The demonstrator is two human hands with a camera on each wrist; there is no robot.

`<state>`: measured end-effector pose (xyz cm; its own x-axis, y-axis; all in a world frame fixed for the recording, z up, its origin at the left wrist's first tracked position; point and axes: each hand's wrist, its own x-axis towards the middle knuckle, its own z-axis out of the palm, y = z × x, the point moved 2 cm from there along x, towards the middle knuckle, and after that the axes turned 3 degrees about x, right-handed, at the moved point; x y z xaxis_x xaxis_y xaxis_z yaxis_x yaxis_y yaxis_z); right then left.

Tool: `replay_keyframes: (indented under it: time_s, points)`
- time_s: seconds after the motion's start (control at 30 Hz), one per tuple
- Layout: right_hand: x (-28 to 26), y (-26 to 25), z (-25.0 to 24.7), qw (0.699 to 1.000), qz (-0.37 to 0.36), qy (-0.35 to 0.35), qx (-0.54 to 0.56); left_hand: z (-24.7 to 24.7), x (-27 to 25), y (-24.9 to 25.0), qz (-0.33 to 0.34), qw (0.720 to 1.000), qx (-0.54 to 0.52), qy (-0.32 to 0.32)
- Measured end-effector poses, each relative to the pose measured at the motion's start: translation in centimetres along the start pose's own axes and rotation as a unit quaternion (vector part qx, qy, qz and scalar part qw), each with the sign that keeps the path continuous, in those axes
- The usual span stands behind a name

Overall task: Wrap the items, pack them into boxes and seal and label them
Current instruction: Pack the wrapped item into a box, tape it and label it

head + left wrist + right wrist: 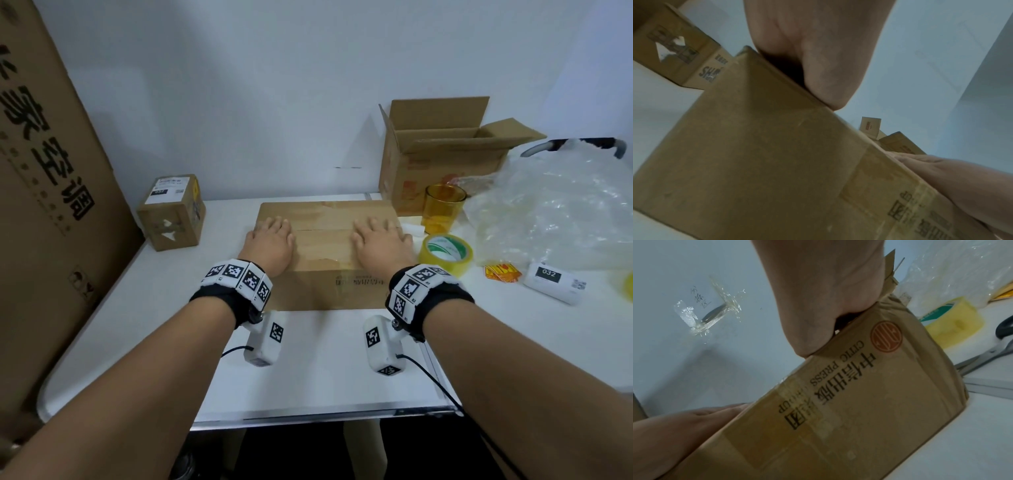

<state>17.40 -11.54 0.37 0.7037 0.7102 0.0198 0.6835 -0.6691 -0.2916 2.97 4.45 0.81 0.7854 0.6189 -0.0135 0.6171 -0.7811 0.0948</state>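
Observation:
A closed brown cardboard box (325,246) lies on the white table (308,359) in front of me, its two top flaps meeting along a seam. My left hand (270,240) lies flat on the left part of the lid, fingers straight. On the right part my right hand (380,241) presses down flat in the same way. The left wrist view has the box side (766,154) under the palm (818,48). Printed lettering on the box front (849,394) fills the right wrist view below the palm (818,296).
A yellow tape roll (445,253), an amber glass (443,207), a crumpled plastic sheet (555,212) and a label printer (555,282) lie right of the box. An open carton (442,154) stands behind. A small labelled box (171,212) sits left. Scissors (990,353) lie nearby.

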Motion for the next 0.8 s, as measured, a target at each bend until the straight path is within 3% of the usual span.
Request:
replay_keyframes:
  time_s: [0.13, 0.23, 0.33, 0.4, 0.47, 0.57, 0.67, 0.73, 0.8]
  points:
    - [-0.1, 0.1, 0.1, 1.000, 0.003, 0.006, 0.000, 0.0, -0.1, 2.6, 0.073, 0.997, -0.007, -0.026]
    - [-0.3, -0.1, -0.3, 1.000, -0.003, -0.011, 0.006, 0.0, 0.2, 3.8, 0.076, 0.996, -0.035, -0.008]
    - [0.0, 0.8, -1.6, 0.991, -0.018, 0.021, 0.135, 0.1, 0.3, 3.8, 0.063, 0.996, -0.057, 0.022]
    - [0.5, 3.3, -3.1, 0.960, 0.044, 0.112, 0.253, 0.3, 0.2, 3.6, 0.064, 0.996, -0.062, 0.031]
    - [0.8, 6.9, -3.9, 0.951, 0.134, 0.145, 0.236, 0.4, 0.3, 3.6, 0.066, 0.995, -0.063, 0.035]
    - [0.5, 10.7, -3.1, 0.967, 0.190, 0.065, 0.154, 0.5, 0.3, 3.6, 0.065, 0.995, -0.065, 0.049]
    - [0.8, 11.9, -1.2, 0.990, 0.136, -0.023, 0.032, 0.6, 0.5, 3.4, 0.064, 0.994, -0.070, 0.059]
    - [1.2, 12.2, -0.4, 0.993, 0.077, -0.084, -0.025, 0.7, 0.6, 3.4, 0.064, 0.993, -0.073, 0.060]
    - [1.4, 12.4, -0.2, 0.991, 0.062, -0.105, -0.057, 0.8, 0.7, 3.4, 0.064, 0.993, -0.074, 0.063]
